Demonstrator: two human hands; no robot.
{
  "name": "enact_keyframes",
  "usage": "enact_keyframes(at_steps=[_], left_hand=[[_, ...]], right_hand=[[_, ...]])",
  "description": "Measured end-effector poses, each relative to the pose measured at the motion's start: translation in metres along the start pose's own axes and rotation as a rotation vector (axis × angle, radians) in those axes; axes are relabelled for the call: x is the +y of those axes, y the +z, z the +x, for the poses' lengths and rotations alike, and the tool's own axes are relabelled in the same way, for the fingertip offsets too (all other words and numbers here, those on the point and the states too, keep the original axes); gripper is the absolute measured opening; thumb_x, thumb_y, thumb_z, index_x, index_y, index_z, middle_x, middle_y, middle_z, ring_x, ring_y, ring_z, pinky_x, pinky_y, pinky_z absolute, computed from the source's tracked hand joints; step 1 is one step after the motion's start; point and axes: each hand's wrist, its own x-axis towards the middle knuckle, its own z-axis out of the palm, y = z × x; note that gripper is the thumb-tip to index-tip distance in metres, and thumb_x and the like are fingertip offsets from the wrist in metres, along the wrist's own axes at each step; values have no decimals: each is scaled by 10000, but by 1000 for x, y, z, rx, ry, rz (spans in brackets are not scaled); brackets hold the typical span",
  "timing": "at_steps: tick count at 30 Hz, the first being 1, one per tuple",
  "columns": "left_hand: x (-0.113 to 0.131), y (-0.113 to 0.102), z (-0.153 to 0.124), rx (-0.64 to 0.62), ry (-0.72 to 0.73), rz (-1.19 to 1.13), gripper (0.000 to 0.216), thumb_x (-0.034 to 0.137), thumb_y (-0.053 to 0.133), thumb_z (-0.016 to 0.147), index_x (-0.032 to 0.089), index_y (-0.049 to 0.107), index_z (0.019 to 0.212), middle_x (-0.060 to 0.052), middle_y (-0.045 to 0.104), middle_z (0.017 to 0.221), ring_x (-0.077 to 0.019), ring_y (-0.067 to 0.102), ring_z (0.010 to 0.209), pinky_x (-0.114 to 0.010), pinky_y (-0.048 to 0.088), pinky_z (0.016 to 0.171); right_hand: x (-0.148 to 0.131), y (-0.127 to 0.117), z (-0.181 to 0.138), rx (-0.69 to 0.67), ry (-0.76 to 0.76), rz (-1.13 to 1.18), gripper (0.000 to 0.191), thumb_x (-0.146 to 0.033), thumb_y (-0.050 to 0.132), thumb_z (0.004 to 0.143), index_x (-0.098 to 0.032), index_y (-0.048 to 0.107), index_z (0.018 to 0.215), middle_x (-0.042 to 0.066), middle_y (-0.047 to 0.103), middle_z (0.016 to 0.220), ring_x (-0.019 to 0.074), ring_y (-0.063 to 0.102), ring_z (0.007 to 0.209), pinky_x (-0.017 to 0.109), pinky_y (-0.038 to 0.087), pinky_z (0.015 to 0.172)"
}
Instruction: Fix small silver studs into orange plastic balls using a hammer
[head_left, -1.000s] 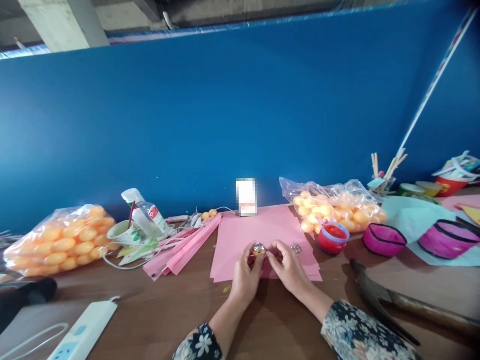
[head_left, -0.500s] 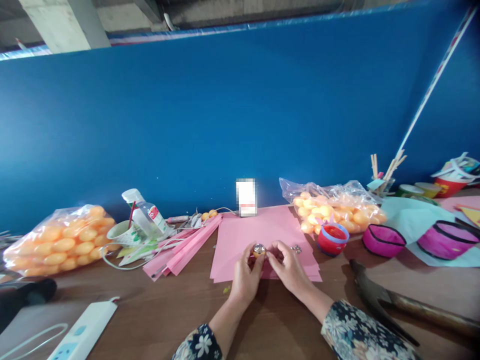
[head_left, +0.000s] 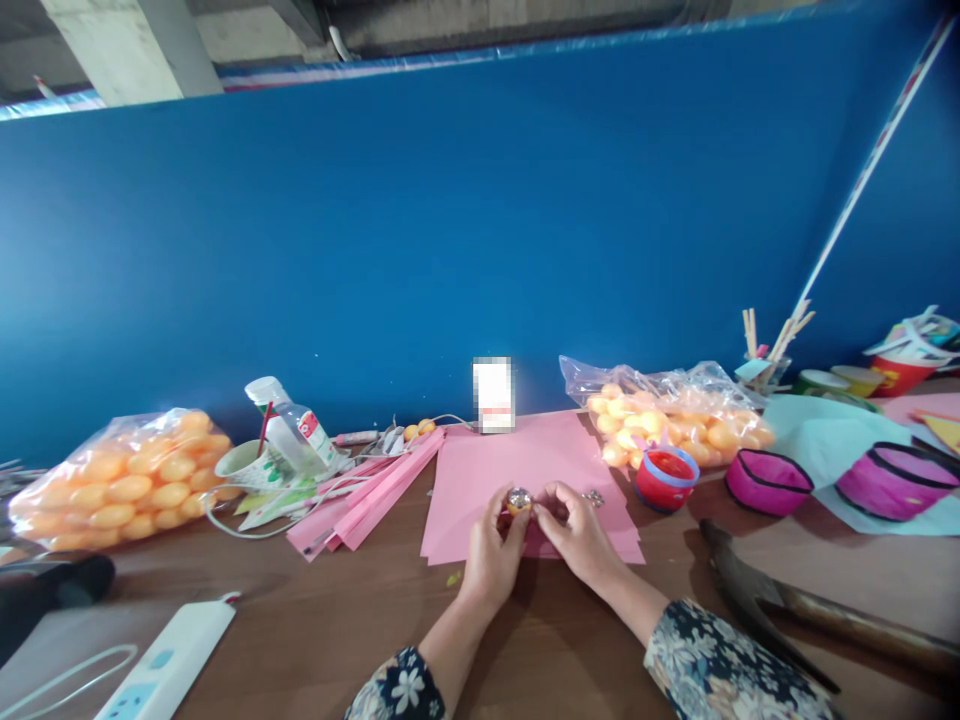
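Observation:
In the head view, my left hand (head_left: 491,562) is closed around a small orange ball (head_left: 519,500) with a shiny silver top, held between thumb and fingers. My right hand (head_left: 583,540) is at its right side, thumb and fingertips pinched together close to the ball. What those fingertips grip is too small to make out. Both hands are over the near part of stacked pink sheets (head_left: 480,465). Just beyond my right hand, a small cluster of silvery pieces (head_left: 593,498) lies on the paper.
Clear bags of orange balls lie left (head_left: 124,490) and right (head_left: 697,430). A red cup (head_left: 666,482) and magenta fabric rings (head_left: 766,485) stand to the right, behind a wooden-handled tool (head_left: 825,610). Folded pink strips (head_left: 375,495), a plastic bottle (head_left: 296,430) and a power strip (head_left: 169,660) are left.

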Motion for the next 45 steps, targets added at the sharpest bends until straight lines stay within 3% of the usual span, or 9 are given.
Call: enact_keyframes(at_steps=[28,35,41,45], left_hand=[[-3,0,-1,-10,-28,3,394,351,513,805,206,465,1168,-76,594,1102,-205,570,990,-352,427,882],[-1,1,-1,-3,-7,-83,302,357,503,811,205,449,1066,-55,612,967,-161,601,861,-318,459,805],[-4,0,0,32,-3,-39,314,381,453,834,210,435,1096,-63,602,1000,-168,588,897,-331,445,832],[-5,1,-1,9,-20,-80,332,394,437,840,211,429,1116,-64,608,993,-171,597,891,-326,459,813]], right_hand=[[-6,0,0,27,4,28,77,-254,514,781,-182,535,769,11,596,700,136,560,601,231,446,553],[-6,0,-1,30,15,60,136,-317,514,793,-183,525,767,17,592,710,141,559,611,239,455,570],[-5,-1,0,20,44,33,198,-374,470,823,-192,547,817,13,609,681,137,543,552,244,447,535],[-3,-2,1,4,77,81,229,-401,474,818,-190,554,850,32,638,741,159,588,635,252,470,569]])
